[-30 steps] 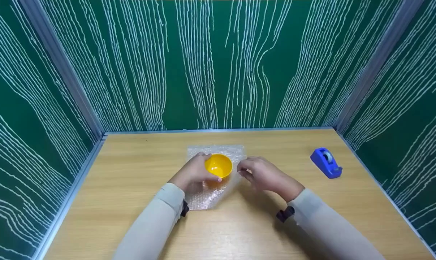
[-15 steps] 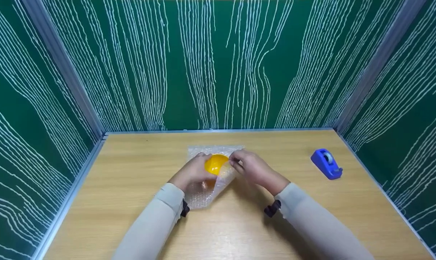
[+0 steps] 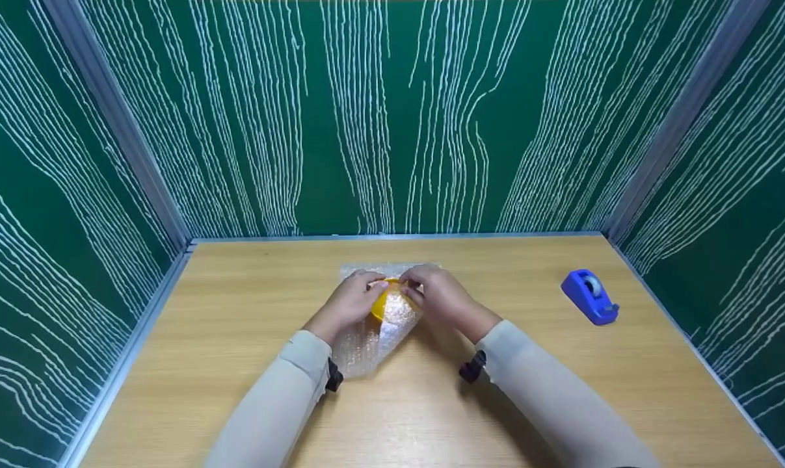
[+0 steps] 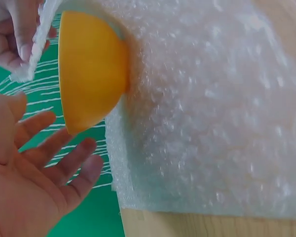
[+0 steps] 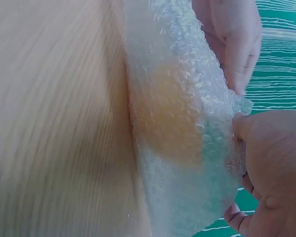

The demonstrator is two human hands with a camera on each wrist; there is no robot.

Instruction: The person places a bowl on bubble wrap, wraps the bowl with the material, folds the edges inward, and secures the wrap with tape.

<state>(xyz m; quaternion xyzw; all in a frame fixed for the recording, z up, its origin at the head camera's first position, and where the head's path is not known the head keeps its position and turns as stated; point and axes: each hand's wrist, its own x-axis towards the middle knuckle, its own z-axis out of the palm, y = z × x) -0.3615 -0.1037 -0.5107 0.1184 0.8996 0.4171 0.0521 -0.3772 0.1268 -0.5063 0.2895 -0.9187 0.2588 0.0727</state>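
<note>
The right hand (image 3: pixel 445 296) pinches the edge of the bubble wrap (image 3: pixel 359 351) between thumb and fingers, drawing a raised flap up and over the near right side of the bowl. The left hand (image 4: pixel 34 168) lies just across from that pinch, its fingers spread and loosely bent, palm turned toward the bowl; its fingertips are at the rim, but whether they touch it cannot be told.

Between the two hands stands the yellow bowl (image 4: pixel 91 71), upright on the wrap. Left of the right hand's pinch its yellow wall shows bare; the part next to that hand is seen blurred through the clear bubbles. The rest of the wrap lies flat under the bowl, running from the hands toward the person, with a narrow strip showing beyond the fingers.

Behind each hand comes a pale sleeve (image 3: pixel 268 396), with a small black device (image 3: pixel 334 376) at the inner side of the left wrist and a similar one at the right. The wood-grain table (image 3: pixel 236 292) spreads around the grip on all sides. Well to the right of the right hand sits a blue tape dispenser (image 3: pixel 587 302) holding a roll of tape (image 3: pixel 593 285). Farthest from the hands, beyond the table's back edge, rises a green panel (image 3: pixel 307 130) with wavy white lines, set between grey posts (image 3: pixel 116 117).
</note>
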